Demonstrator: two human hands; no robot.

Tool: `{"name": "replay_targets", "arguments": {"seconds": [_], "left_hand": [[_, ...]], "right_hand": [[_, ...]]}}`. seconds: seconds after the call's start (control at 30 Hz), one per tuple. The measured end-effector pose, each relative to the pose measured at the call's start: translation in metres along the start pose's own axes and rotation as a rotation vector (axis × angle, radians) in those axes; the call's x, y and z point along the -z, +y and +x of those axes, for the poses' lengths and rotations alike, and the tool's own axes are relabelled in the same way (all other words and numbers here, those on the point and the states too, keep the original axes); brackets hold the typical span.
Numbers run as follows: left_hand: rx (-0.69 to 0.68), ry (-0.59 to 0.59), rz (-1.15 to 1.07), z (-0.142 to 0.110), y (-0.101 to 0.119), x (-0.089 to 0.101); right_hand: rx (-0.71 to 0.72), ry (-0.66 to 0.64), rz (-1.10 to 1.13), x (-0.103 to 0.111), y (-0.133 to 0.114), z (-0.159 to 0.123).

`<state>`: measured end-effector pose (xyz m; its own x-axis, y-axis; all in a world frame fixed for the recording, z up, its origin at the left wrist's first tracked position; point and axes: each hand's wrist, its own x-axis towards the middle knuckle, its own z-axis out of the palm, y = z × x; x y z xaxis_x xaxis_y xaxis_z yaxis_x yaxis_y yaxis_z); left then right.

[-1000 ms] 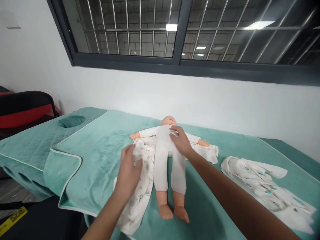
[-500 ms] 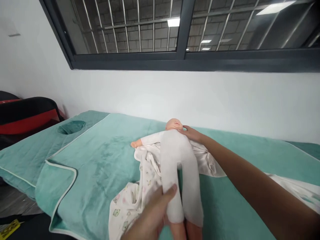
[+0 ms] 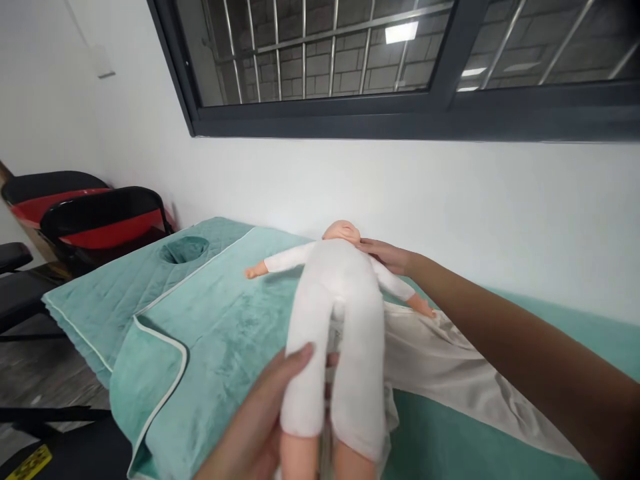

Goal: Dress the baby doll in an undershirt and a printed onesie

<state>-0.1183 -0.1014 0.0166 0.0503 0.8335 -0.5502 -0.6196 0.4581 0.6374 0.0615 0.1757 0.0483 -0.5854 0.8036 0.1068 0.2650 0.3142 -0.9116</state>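
While the left hand (image 3: 267, 400) is gripping one leg of the doll (image 3: 345, 287), thumb over the front and fingers wrapping behind, the doll is stretching away feet-first above the green cover (image 3: 227, 340). Can't tell if its back is touching down. Only one leg is getting held, so I'd be keeping that grip snug without twisting the white cloth, and watching the loose leg for sagging.

Over at the near left corner, something black with a yellow label (image 3: 37, 460) is sitting out of the way. Some pale fabric is showing beside the legs, and a whitish garment (image 3: 450, 360) is spreading out to the right beneath the right forearm. That's probably the main snag, as the doll's small hand is overlapping it.

Farther up, the right hand (image 3: 390, 257) is reaching in at the neck; its fingertips are partly hiding, so I can't say if it's grasping or just supporting. I'd be cradling head and shoulders together, level with the legs.

Beyond that, red-and-black chairs (image 3: 117, 223) are standing off left, and a barred window (image 3: 320, 127) is filling the wall, neither really interfering.
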Motion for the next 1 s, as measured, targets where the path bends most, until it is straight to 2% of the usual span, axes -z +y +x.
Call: {"name": "replay_targets", "arguments": {"seconds": [0.1,0.17,0.27,0.37,0.43,0.5,0.53,0.6,0.67,0.7,0.73,0.77,0.83,0.87,0.93,1.0], "left_hand": [[-0.032,0.038,-0.028,0.015,0.039,0.032],[-0.05,0.051,-0.036,0.028,0.058,0.05],[-0.047,0.076,-0.009,0.044,0.074,0.072],[-0.034,0.086,0.056,0.053,0.081,0.088],[-0.079,0.109,0.138,0.055,0.084,0.096],[-0.175,0.156,0.287,0.054,0.088,0.103],[-0.237,0.215,0.389,0.051,0.089,0.106],[-0.399,0.413,0.605,0.043,0.086,0.11],[-0.602,0.593,0.776,0.03,0.071,0.109],[-0.704,0.607,0.85,0.023,0.059,0.106],[-0.791,0.545,0.936,0.015,0.044,0.102],[-0.85,0.425,1.054,0.008,0.028,0.097],[-0.898,0.16,1.39,-0.001,-0.007,0.083],[-0.901,0.092,1.564,-0.003,-0.023,0.076],[-0.904,0.097,1.842,-0.003,-0.047,0.059],[-0.957,0.142,2.004,0.002,-0.06,0.042]], "right_hand": [[-0.041,-0.112,0.131,-0.026,-0.001,0.036],[-0.061,-0.121,0.204,-0.041,0.005,0.057],[-0.094,-0.13,0.281,-0.058,0.02,0.082],[-0.082,-0.197,0.322,-0.067,0.037,0.097],[-0.076,-0.196,0.211,-0.064,0.049,0.098],[-0.133,-0.151,-0.048,-0.051,0.058,0.089],[-0.173,-0.128,-0.178,-0.042,0.062,0.081],[-0.248,-0.1,-0.375,-0.019,0.066,0.056],[-0.306,-0.105,-0.499,0.005,0.066,0.019],[-0.334,-0.111,-0.569,0.015,0.065,-0.003],[-0.359,-0.117,-0.641,0.024,0.064,-0.025],[-0.379,-0.121,-0.708,0.031,0.062,-0.048],[-0.389,-0.125,-0.831,0.036,0.056,-0.092],[-0.381,-0.125,-0.887,0.034,0.051,-0.112],[-0.337,-0.127,-0.984,0.024,0.038,-0.145],[-0.262,-0.124,-1.054,0.006,0.02,-0.172]]}}
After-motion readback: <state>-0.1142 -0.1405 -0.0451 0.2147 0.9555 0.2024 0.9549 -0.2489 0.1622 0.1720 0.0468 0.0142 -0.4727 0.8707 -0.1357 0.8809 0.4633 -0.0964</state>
